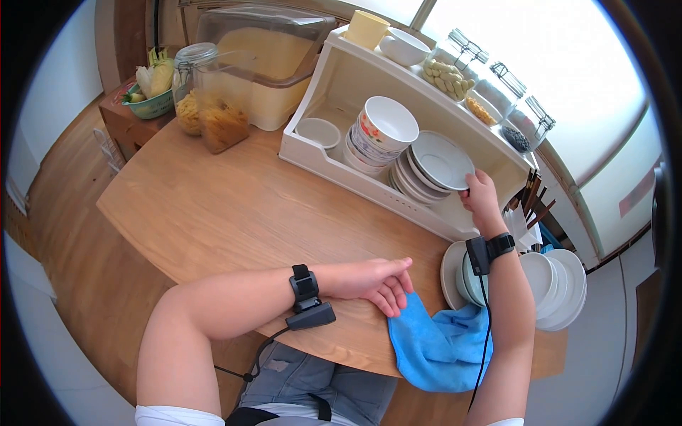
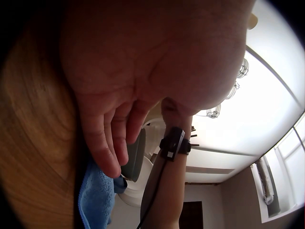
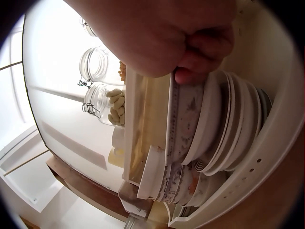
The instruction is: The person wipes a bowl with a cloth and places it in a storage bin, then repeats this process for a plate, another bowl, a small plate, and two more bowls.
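Observation:
My right hand (image 1: 482,197) grips the right rim of the top plate (image 1: 442,160) on a stack inside a white rack. From the right wrist, this plate (image 3: 183,124) shows a deep, patterned side, with curled fingers (image 3: 190,76) at its rim. More plates (image 3: 233,119) are stacked beneath it. Low over the wooden table, my left hand (image 1: 373,282) lies on its side, fingers relaxed and holding nothing. Its fingertips reach the corner of a blue cloth (image 1: 433,348), which drapes over the table's front edge.
Patterned bowls (image 1: 383,128) stand stacked left of the plates. Glass jars (image 1: 455,64) line the rack's top shelf. Chopsticks (image 1: 533,195), a pale green bowl (image 1: 465,280) and white plates (image 1: 561,291) sit at right. A large tub (image 1: 263,71) and pasta jars (image 1: 224,117) stand back left.

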